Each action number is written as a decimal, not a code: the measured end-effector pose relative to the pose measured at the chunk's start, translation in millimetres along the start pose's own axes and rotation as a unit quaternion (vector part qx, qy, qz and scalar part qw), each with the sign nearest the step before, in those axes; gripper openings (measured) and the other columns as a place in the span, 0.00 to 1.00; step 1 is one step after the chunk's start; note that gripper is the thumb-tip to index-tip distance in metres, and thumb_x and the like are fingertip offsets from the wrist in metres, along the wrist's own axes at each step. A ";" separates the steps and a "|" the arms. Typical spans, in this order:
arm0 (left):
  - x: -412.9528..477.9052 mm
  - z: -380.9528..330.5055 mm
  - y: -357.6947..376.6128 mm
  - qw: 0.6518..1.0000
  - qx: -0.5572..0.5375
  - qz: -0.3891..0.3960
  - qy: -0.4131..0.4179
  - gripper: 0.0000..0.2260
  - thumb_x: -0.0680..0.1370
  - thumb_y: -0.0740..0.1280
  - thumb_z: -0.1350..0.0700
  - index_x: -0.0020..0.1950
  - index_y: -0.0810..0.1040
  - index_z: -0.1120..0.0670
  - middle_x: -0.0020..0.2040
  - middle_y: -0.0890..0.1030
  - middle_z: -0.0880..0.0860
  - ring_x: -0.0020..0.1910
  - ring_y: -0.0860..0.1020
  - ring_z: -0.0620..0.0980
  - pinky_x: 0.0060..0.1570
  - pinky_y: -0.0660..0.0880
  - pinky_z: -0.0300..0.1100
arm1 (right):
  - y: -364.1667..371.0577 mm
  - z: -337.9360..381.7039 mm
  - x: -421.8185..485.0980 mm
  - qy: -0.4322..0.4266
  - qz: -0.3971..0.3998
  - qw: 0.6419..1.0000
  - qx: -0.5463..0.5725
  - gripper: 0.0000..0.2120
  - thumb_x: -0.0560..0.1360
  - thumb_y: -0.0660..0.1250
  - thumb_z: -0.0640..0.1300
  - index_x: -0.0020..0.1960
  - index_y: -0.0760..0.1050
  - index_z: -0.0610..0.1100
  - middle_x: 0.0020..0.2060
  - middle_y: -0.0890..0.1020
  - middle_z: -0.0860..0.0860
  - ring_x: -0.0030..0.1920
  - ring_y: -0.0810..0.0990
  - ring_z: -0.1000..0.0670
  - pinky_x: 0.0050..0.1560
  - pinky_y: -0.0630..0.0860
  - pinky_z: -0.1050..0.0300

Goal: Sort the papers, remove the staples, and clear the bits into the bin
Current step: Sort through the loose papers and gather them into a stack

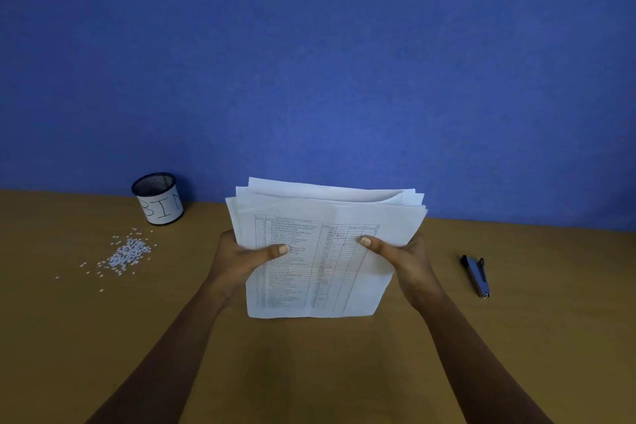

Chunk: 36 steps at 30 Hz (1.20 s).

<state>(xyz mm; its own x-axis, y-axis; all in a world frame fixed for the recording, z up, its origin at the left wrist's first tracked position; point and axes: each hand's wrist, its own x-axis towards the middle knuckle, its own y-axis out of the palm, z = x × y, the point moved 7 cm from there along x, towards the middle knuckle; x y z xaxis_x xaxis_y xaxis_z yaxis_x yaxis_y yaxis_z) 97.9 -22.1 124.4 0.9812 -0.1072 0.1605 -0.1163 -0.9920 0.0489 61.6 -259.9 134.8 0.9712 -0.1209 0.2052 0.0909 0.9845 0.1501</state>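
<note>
Head view, the only one. Both hands hold a stack of papers [320, 244] upright over the middle of the bench [309, 372], bottom edge at or just above the surface; can't tell if it touches. Left hand [241, 258] has its grip clenched on the stack's left edge, thumb across the front sheet, other fingers hidden behind. Right hand [402, 255] does the same on the right edge, thumb on the printed table. Top edges of the sheets are fanned and uneven, so the stack isn't squared yet. No staple visible from here; too small or hidden.

Bin [159, 199], a mesh cup with a "BIN" label, stands at the far left of the bench against the blue wall [309, 62]. Paper bits [127, 253] lie scattered just in front of it, near the left edge, none in the bin as far as I can see. A dark staple tool [476, 275] lies flat near the right edge, well apart from the hands.

Handling, my read: sheets are light, floppy, slippery against each other, and tear easily at a stapled corner. Best held by both side edges as now, then tapped square. Bits are tiny and light; sweeping them together probably beats pinching.
</note>
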 end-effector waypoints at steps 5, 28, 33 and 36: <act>-1.7 -4.1 -0.9 1.000 -0.006 -0.014 0.014 0.15 0.68 0.70 0.71 0.45 0.78 0.52 0.35 0.83 0.38 0.38 0.82 0.38 0.33 0.76 0.30 | -0.9 5.3 -0.3 -0.013 -0.007 1.000 0.026 0.19 0.54 0.77 0.50 0.43 0.80 0.48 0.41 0.86 0.53 0.43 0.85 0.52 0.38 0.80 0.61; 3.9 -3.6 4.3 1.000 -0.016 0.014 0.013 0.14 0.69 0.69 0.71 0.46 0.79 0.53 0.38 0.85 0.41 0.40 0.83 0.41 0.35 0.77 0.32 | -2.4 29.7 -0.6 -0.066 -0.054 0.993 0.076 0.19 0.59 0.76 0.43 0.48 0.76 0.46 0.40 0.84 0.55 0.41 0.83 0.55 0.38 0.79 0.62; 4.8 -2.5 3.9 1.000 -0.012 0.010 0.020 0.14 0.69 0.70 0.71 0.46 0.79 0.53 0.40 0.85 0.42 0.42 0.83 0.43 0.37 0.78 0.34 | -1.6 56.8 -1.2 -0.143 -0.063 0.988 -0.005 0.32 0.64 0.74 0.33 0.59 0.67 0.55 0.50 0.79 0.54 0.46 0.80 0.59 0.42 0.79 0.64; 5.1 -2.5 4.3 1.000 -0.011 0.009 0.019 0.14 0.69 0.70 0.70 0.46 0.79 0.53 0.39 0.85 0.41 0.41 0.83 0.43 0.37 0.78 0.34 | 1.5 70.0 -1.9 -0.204 -0.059 0.971 -0.107 0.32 0.63 0.74 0.38 0.60 0.64 0.58 0.54 0.77 0.56 0.52 0.77 0.64 0.45 0.76 0.69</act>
<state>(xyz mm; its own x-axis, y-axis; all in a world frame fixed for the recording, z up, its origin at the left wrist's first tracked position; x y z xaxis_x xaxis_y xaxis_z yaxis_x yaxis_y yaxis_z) 102.0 -26.7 127.9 0.9726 -0.1217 0.1979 -0.1375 -0.9882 0.0681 44.4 -267.1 202.4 0.7872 -0.2318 0.5715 0.2820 0.9594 0.0007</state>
